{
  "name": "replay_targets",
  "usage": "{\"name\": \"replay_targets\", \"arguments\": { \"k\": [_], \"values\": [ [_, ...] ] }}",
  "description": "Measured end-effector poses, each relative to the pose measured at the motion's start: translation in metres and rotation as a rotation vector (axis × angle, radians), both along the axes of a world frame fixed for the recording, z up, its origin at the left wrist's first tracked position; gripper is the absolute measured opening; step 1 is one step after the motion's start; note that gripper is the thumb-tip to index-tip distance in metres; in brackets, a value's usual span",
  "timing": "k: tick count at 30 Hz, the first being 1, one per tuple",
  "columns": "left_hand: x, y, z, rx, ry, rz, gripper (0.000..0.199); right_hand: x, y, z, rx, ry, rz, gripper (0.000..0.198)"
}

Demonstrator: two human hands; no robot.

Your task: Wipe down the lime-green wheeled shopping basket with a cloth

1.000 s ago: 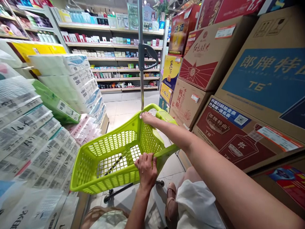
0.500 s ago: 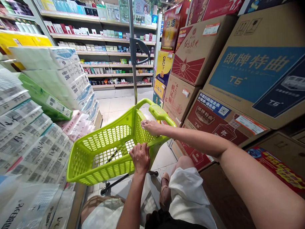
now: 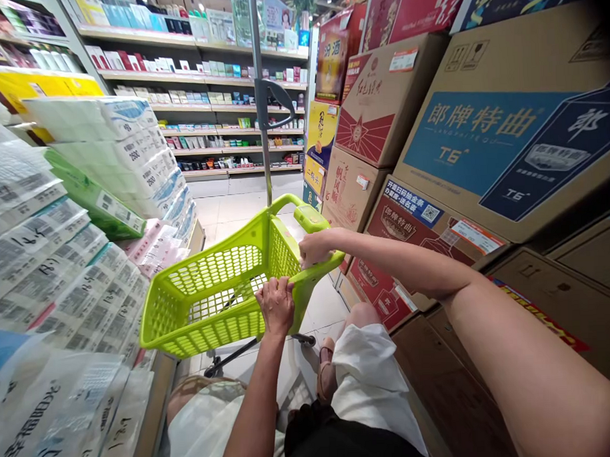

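Note:
A lime-green plastic shopping cart stands before me, and I see no goods in its basket. My left hand is closed over the near rim, knuckles up. My right hand is curled into a fist at the cart's rear, beside the green handle. A small pale patch shows at its fingertips; what it is, I cannot make out. The hand overlaps the near rear corner, and its grip underneath is hidden. A grey pole with a dark hook-like grip rises behind the cart.
Stacked liquor cartons wall the right side. Wrapped paper packs are piled on the left. Shelves of small boxed goods stand beyond the tiled floor. My legs and a sandalled foot are below.
My right hand has moved right and toward me, from over the basket's back panel to the rear corner, and its fingers have curled in. The left hand keeps its hold on the rim.

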State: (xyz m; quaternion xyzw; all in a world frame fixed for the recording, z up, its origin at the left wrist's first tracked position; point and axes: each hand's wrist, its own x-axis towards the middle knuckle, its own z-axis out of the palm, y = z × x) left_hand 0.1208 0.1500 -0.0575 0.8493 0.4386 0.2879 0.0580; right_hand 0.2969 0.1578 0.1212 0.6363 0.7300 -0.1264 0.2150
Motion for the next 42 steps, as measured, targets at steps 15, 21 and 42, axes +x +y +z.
{"name": "replay_targets", "arguments": {
  "k": [15,21,42],
  "values": [
    [-0.013,0.032,0.015,-0.151,-0.022,-0.034,0.038,-0.014,-0.062,-0.065,0.745,0.127,-0.231,0.046],
    [-0.036,0.057,0.016,-0.223,0.194,0.106,0.053,-0.027,-0.066,-0.140,1.226,0.152,-0.345,0.062],
    [0.014,0.037,0.010,-0.175,0.270,0.133,0.053,-0.005,-0.042,-0.186,1.668,0.442,-0.612,0.068]
  ]
}}
